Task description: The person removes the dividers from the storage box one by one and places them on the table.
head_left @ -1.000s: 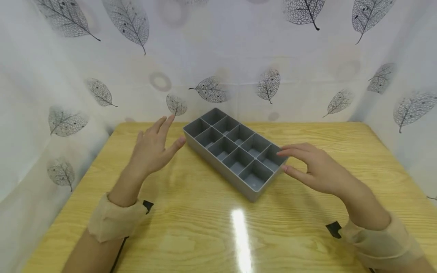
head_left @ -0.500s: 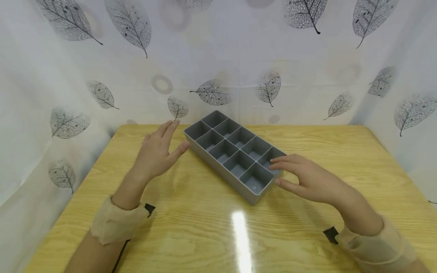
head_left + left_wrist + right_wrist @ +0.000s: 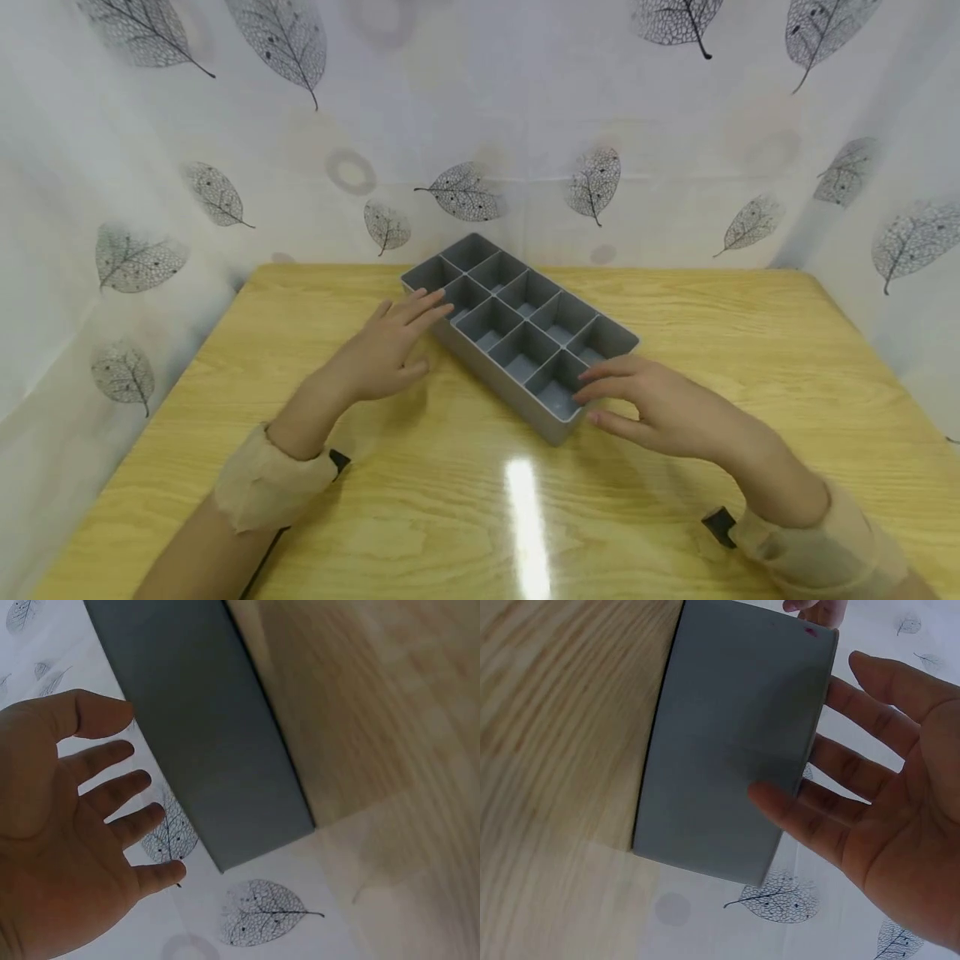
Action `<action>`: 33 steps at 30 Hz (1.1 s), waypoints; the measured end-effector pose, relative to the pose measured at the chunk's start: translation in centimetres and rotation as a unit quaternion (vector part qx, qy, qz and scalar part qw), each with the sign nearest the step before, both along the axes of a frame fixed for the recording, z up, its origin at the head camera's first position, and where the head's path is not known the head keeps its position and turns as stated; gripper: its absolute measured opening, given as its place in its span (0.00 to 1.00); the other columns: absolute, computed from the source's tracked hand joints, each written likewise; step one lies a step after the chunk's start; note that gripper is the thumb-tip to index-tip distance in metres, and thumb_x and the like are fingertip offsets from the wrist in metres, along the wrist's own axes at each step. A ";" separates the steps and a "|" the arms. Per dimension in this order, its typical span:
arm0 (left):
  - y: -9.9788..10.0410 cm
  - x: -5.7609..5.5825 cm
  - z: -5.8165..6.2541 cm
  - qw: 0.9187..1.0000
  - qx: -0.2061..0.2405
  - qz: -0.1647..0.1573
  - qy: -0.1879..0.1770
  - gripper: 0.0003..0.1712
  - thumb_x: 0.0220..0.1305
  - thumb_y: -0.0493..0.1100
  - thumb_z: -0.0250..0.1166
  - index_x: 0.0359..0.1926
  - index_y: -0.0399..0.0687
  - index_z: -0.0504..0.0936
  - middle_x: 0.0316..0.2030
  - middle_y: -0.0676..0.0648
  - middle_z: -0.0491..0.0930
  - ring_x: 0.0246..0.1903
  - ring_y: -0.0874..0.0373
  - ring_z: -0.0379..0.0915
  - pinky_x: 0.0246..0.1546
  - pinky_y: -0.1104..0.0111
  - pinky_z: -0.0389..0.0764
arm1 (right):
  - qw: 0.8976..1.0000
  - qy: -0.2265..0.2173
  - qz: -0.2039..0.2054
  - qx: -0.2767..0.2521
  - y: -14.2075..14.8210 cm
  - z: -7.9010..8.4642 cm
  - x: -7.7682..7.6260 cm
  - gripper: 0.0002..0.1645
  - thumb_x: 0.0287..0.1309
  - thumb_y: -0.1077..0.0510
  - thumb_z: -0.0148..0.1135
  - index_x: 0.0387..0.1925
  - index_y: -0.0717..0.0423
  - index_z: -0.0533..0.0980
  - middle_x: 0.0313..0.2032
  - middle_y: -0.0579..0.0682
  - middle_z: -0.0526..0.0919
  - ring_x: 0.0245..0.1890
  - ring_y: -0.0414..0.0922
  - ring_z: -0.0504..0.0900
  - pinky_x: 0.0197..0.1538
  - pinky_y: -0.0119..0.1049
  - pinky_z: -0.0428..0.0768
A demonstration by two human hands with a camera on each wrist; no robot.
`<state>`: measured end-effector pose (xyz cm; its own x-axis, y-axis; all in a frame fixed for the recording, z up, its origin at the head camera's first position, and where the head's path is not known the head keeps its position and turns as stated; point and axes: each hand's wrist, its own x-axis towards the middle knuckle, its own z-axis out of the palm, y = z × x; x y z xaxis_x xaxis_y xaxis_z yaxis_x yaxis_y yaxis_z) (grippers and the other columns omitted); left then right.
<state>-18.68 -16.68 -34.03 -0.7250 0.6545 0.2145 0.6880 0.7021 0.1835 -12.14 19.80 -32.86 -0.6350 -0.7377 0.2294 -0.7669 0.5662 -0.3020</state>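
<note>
A grey compartment tray, divided into two rows of square cells, lies at an angle on the wooden table. Its cells hold nothing. My left hand has its fingers spread, with the fingertips overlapping the tray's left long side in the head view. In the left wrist view the fingers show beside the tray's plain side wall. At the near right end, my right hand has extended fingers over the corner cell. The right wrist view shows the little finger in front of the end wall. Neither hand grips anything.
The wooden table reaches back to a white curtain printed with dark leaves, which also hangs at both sides. Beige wraps with small black pieces surround both wrists. A bright reflection lies on the tabletop in front.
My left hand has moved right, from beside the tray to its long side. My right hand has shifted left and toward me, to the near corner. The tray stays in place.
</note>
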 end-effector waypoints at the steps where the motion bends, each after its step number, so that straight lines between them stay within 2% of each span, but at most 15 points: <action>1: 0.2 0.0 -0.2 1.000 -0.007 -0.008 -0.007 0.43 0.54 0.43 0.58 0.70 0.51 0.53 0.70 0.45 0.48 0.68 0.47 0.38 0.61 0.38 0.47 | 1.000 -0.004 0.006 0.000 0.0 0.0 0.0 0.13 0.57 0.50 0.60 0.45 0.44 0.79 0.48 0.43 0.77 0.50 0.41 0.72 0.50 0.44 0.75; 4: 0.7 0.1 -0.6 0.999 -0.028 -0.023 -0.012 0.44 0.54 0.42 0.58 0.71 0.52 0.50 0.71 0.46 0.45 0.68 0.46 0.36 0.61 0.38 0.46 | 1.000 -0.012 0.023 0.002 0.1 -0.1 -0.2 0.14 0.58 0.50 0.60 0.46 0.46 0.78 0.46 0.39 0.76 0.49 0.38 0.71 0.50 0.42 0.75; 9: 0.8 0.3 -0.7 0.998 -0.050 -0.024 -0.008 0.44 0.55 0.42 0.58 0.72 0.51 0.48 0.71 0.46 0.44 0.68 0.45 0.36 0.60 0.37 0.46 | 0.999 -0.014 0.028 0.008 0.2 -0.2 -0.5 0.15 0.58 0.51 0.60 0.47 0.46 0.78 0.47 0.39 0.76 0.50 0.39 0.70 0.51 0.43 0.74; 14: 0.9 0.6 -0.7 0.998 -0.057 -0.028 -0.023 0.44 0.58 0.42 0.58 0.72 0.52 0.47 0.71 0.47 0.41 0.68 0.45 0.36 0.60 0.37 0.47 | 0.999 -0.040 0.028 0.023 0.6 -0.2 -0.4 0.15 0.60 0.50 0.57 0.49 0.46 0.77 0.48 0.39 0.76 0.51 0.41 0.70 0.52 0.45 0.73; 17: 0.9 0.6 -0.6 0.997 -0.062 -0.028 -0.027 0.44 0.59 0.42 0.58 0.72 0.53 0.46 0.72 0.47 0.41 0.68 0.45 0.35 0.60 0.37 0.48 | 0.999 -0.039 0.031 0.022 0.6 -0.2 -0.5 0.16 0.61 0.49 0.56 0.49 0.46 0.77 0.49 0.39 0.76 0.51 0.41 0.70 0.52 0.45 0.73; 22: 0.9 0.5 -0.6 0.998 -0.060 -0.025 -0.020 0.45 0.57 0.40 0.58 0.72 0.53 0.46 0.71 0.45 0.42 0.68 0.45 0.35 0.60 0.38 0.48 | 0.999 -0.030 0.032 0.019 0.6 -0.2 -0.6 0.16 0.61 0.49 0.57 0.50 0.46 0.76 0.49 0.40 0.76 0.51 0.40 0.70 0.52 0.45 0.73; 27: 1.0 0.7 -0.7 0.998 -0.054 -0.026 -0.029 0.46 0.56 0.39 0.59 0.72 0.53 0.47 0.71 0.47 0.42 0.68 0.45 0.35 0.59 0.38 0.49 | 0.998 -0.048 0.027 0.025 0.6 -0.2 -0.3 0.16 0.61 0.50 0.57 0.51 0.45 0.76 0.50 0.40 0.75 0.52 0.41 0.69 0.53 0.45 0.73; 30: 0.9 0.7 -0.9 0.998 -0.053 -0.027 -0.024 0.47 0.54 0.38 0.59 0.72 0.53 0.47 0.71 0.46 0.44 0.68 0.45 0.36 0.59 0.37 0.49 | 0.999 -0.043 0.026 0.020 0.5 -0.3 -0.2 0.16 0.60 0.50 0.57 0.49 0.45 0.77 0.48 0.39 0.76 0.51 0.40 0.70 0.52 0.44 0.74; 33: 0.9 0.5 -1.0 0.999 -0.044 -0.022 0.002 0.46 0.51 0.37 0.59 0.71 0.53 0.50 0.69 0.44 0.52 0.68 0.45 0.39 0.59 0.37 0.50 | 0.999 -0.019 0.027 0.011 0.3 -0.3 -0.2 0.14 0.59 0.50 0.58 0.46 0.45 0.78 0.45 0.38 0.76 0.48 0.39 0.71 0.50 0.42 0.75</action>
